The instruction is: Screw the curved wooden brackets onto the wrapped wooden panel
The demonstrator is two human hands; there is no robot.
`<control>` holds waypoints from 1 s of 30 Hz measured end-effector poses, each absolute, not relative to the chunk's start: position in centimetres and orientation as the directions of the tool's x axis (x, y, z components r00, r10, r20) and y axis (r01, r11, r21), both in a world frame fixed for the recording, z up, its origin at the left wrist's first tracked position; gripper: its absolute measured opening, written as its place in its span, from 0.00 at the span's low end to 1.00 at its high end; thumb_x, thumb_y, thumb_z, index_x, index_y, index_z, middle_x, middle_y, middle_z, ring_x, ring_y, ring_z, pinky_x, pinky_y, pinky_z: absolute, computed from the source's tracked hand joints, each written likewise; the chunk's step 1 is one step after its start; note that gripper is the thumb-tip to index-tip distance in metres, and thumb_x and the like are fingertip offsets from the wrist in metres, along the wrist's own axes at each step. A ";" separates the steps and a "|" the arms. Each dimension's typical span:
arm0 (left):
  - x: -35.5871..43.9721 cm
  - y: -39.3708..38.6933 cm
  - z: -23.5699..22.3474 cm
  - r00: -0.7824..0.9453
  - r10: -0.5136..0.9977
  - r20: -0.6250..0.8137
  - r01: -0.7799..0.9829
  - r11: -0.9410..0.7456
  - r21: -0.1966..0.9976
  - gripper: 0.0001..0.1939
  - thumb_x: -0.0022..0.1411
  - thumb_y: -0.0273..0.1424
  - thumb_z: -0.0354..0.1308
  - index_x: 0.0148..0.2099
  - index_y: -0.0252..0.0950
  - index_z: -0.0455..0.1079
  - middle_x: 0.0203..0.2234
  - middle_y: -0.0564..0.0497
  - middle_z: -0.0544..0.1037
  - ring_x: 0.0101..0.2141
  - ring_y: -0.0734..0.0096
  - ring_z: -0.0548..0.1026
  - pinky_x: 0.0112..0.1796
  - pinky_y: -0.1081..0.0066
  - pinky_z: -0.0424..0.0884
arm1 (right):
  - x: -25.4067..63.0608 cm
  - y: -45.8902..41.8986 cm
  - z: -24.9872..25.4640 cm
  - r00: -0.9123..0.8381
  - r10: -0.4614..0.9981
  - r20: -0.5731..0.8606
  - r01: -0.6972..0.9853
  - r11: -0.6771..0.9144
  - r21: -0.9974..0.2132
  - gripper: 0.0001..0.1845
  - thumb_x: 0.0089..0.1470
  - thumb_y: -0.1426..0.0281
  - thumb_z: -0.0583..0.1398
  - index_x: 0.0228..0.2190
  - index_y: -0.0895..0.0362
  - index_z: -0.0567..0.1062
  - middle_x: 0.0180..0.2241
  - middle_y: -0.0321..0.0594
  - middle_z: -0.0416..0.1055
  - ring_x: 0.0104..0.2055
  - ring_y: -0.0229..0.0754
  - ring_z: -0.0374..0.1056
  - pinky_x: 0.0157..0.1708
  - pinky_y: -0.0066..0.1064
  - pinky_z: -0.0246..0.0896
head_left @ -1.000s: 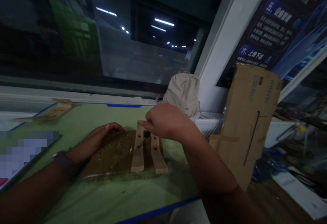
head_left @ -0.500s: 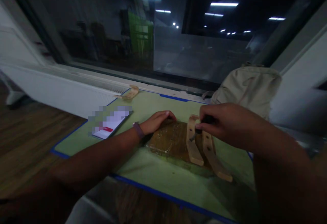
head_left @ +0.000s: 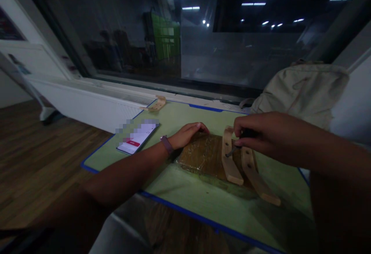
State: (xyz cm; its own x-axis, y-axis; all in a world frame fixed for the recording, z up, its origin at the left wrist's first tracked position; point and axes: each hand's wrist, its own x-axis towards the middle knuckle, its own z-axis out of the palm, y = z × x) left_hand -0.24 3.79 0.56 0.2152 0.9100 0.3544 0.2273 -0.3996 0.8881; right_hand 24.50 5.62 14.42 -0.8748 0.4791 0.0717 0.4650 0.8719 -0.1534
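Note:
My left hand (head_left: 191, 133) lies curled over the far left edge of a flat brown block (head_left: 199, 151) wrapped in shiny clear film; some fingertips are hidden behind it. My right hand (head_left: 257, 132) is closed round the dark handle of a screwdriver (head_left: 232, 151). Its thin shaft slants down left, with the tip at a hole in a bent wooden strip (head_left: 232, 171) lying across the block. Beside that, to the right, a second bent wooden strip (head_left: 257, 180) with holes extends past the block's near edge. My right hand partly covers the far ends.
A phone (head_left: 137, 138) lies on the left of the green tabletop (head_left: 179, 186), which has blue edging. Another bent wooden piece (head_left: 158, 103) sits at the far left corner. Behind stand a beige backpack (head_left: 301, 88), a window and a white radiator (head_left: 87, 103).
The view has swung left, bringing the whole phone and the floor into sight and losing the cardboard at right. Both hands keep their places at the block and screwdriver.

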 end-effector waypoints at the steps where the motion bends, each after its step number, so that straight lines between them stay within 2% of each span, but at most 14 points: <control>1: -0.2 3.8 0.6 0.214 0.910 0.354 0.229 -0.400 0.888 0.31 0.68 0.55 0.45 0.38 0.35 0.76 0.35 0.45 0.79 0.40 0.59 0.75 0.48 0.60 0.68 | 24.4 5.7 14.6 -0.852 0.519 0.063 0.509 0.851 -0.127 0.09 0.56 0.64 0.59 0.26 0.53 0.74 0.24 0.37 0.72 0.25 0.40 0.66 0.23 0.30 0.51; 3: -0.2 3.8 0.5 0.213 0.911 0.352 0.236 -0.398 0.887 0.31 0.68 0.56 0.44 0.38 0.34 0.76 0.35 0.45 0.79 0.40 0.59 0.75 0.48 0.60 0.68 | 24.7 5.9 14.8 -0.825 0.564 0.045 0.556 0.823 -0.119 0.14 0.56 0.60 0.59 0.23 0.53 0.74 0.21 0.37 0.71 0.21 0.40 0.64 0.20 0.31 0.48; 5: -0.2 3.9 0.5 0.212 0.913 0.348 0.244 -0.394 0.886 0.32 0.68 0.56 0.44 0.38 0.35 0.75 0.35 0.45 0.79 0.40 0.59 0.75 0.48 0.60 0.68 | 25.5 5.8 14.8 -0.850 0.526 0.035 0.512 0.839 -0.183 0.09 0.55 0.60 0.61 0.28 0.51 0.75 0.26 0.39 0.74 0.24 0.40 0.67 0.21 0.31 0.53; 7: -0.3 3.9 0.4 0.215 0.915 0.342 0.253 -0.390 0.885 0.32 0.68 0.57 0.43 0.38 0.35 0.75 0.36 0.45 0.79 0.40 0.59 0.75 0.49 0.60 0.67 | 26.3 5.6 14.6 -0.884 0.463 0.058 0.432 0.860 -0.271 0.07 0.53 0.64 0.62 0.36 0.48 0.75 0.35 0.40 0.76 0.31 0.41 0.71 0.26 0.32 0.60; 10: -0.3 4.0 0.4 0.215 0.918 0.334 0.260 -0.384 0.886 0.33 0.68 0.58 0.42 0.38 0.36 0.75 0.36 0.44 0.79 0.41 0.59 0.75 0.49 0.60 0.67 | 26.3 5.3 14.2 -0.882 0.462 0.091 0.411 0.850 -0.330 0.09 0.55 0.73 0.56 0.35 0.48 0.73 0.39 0.41 0.75 0.38 0.41 0.72 0.33 0.34 0.62; 13: -0.3 4.0 0.2 0.206 0.920 0.332 0.261 -0.379 0.888 0.33 0.68 0.57 0.41 0.38 0.36 0.75 0.36 0.44 0.79 0.41 0.59 0.74 0.50 0.59 0.67 | 24.7 5.5 14.0 -0.887 0.448 0.110 0.410 0.875 -0.257 0.03 0.55 0.69 0.58 0.30 0.51 0.72 0.32 0.40 0.75 0.32 0.42 0.70 0.29 0.33 0.60; 16: -0.3 4.1 0.1 0.203 0.922 0.330 0.257 -0.375 0.891 0.32 0.69 0.57 0.41 0.38 0.36 0.74 0.37 0.44 0.79 0.42 0.59 0.74 0.50 0.59 0.67 | 23.3 6.0 14.1 -0.799 0.581 0.156 0.582 0.812 -0.046 0.13 0.54 0.59 0.61 0.23 0.53 0.71 0.22 0.38 0.71 0.22 0.40 0.62 0.20 0.31 0.48; 18: -0.3 4.1 0.0 0.203 0.922 0.329 0.252 -0.374 0.892 0.32 0.69 0.56 0.41 0.38 0.35 0.74 0.37 0.44 0.79 0.42 0.58 0.74 0.51 0.58 0.67 | 23.5 6.2 14.2 -0.745 0.652 0.139 0.661 0.750 0.023 0.17 0.55 0.57 0.60 0.20 0.53 0.71 0.19 0.37 0.69 0.19 0.39 0.60 0.19 0.31 0.43; 20: -0.3 4.1 0.1 0.201 0.922 0.330 0.247 -0.374 0.894 0.32 0.68 0.57 0.42 0.38 0.36 0.75 0.37 0.44 0.79 0.42 0.58 0.74 0.51 0.58 0.66 | 24.4 6.4 14.2 -0.769 0.634 0.074 0.633 0.773 -0.048 0.15 0.55 0.56 0.60 0.23 0.52 0.74 0.21 0.38 0.71 0.21 0.40 0.63 0.19 0.30 0.48; 22: -0.4 4.1 0.1 0.194 0.924 0.329 0.241 -0.371 0.897 0.31 0.68 0.57 0.43 0.38 0.36 0.75 0.37 0.44 0.79 0.42 0.58 0.74 0.51 0.58 0.66 | 25.5 6.4 14.2 -0.837 0.546 0.048 0.529 0.827 -0.190 0.09 0.54 0.58 0.62 0.34 0.50 0.76 0.30 0.38 0.76 0.27 0.42 0.69 0.23 0.30 0.56; 24: -0.4 4.0 0.0 0.186 0.926 0.327 0.227 -0.365 0.903 0.31 0.67 0.57 0.44 0.38 0.36 0.75 0.36 0.45 0.79 0.42 0.58 0.74 0.51 0.58 0.66 | 25.9 6.0 14.3 -0.882 0.466 0.072 0.433 0.861 -0.268 0.12 0.53 0.64 0.63 0.41 0.50 0.75 0.39 0.40 0.77 0.34 0.43 0.72 0.28 0.31 0.60; 25: -0.4 4.0 0.0 0.183 0.927 0.326 0.217 -0.362 0.907 0.31 0.67 0.57 0.45 0.38 0.36 0.75 0.36 0.45 0.79 0.42 0.58 0.74 0.51 0.58 0.66 | 25.8 5.8 14.3 -0.889 0.451 0.078 0.416 0.867 -0.274 0.11 0.55 0.67 0.60 0.42 0.51 0.75 0.41 0.41 0.77 0.36 0.43 0.72 0.31 0.31 0.60; 27: -0.4 4.0 -0.2 0.176 0.930 0.324 0.196 -0.356 0.914 0.31 0.67 0.57 0.46 0.39 0.35 0.76 0.37 0.44 0.79 0.42 0.57 0.74 0.51 0.58 0.66 | 24.8 5.3 14.3 -0.913 0.404 0.066 0.375 0.890 -0.259 0.06 0.56 0.70 0.59 0.36 0.53 0.75 0.35 0.39 0.76 0.33 0.41 0.69 0.30 0.30 0.56; 30: -0.6 4.1 -0.6 0.173 0.935 0.311 0.169 -0.339 0.926 0.30 0.67 0.56 0.47 0.40 0.35 0.76 0.38 0.45 0.80 0.43 0.57 0.74 0.52 0.59 0.66 | 23.1 4.9 14.3 -0.849 0.505 0.159 0.497 0.863 -0.087 0.08 0.55 0.65 0.61 0.28 0.55 0.75 0.25 0.37 0.72 0.28 0.40 0.65 0.27 0.30 0.48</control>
State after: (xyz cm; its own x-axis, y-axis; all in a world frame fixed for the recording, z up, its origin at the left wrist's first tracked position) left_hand -0.62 4.05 -0.56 0.1731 0.9346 0.3108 0.1688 -0.3391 0.9255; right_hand 23.10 4.89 14.34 -0.8486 0.5047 0.1588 0.4972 0.8633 -0.0866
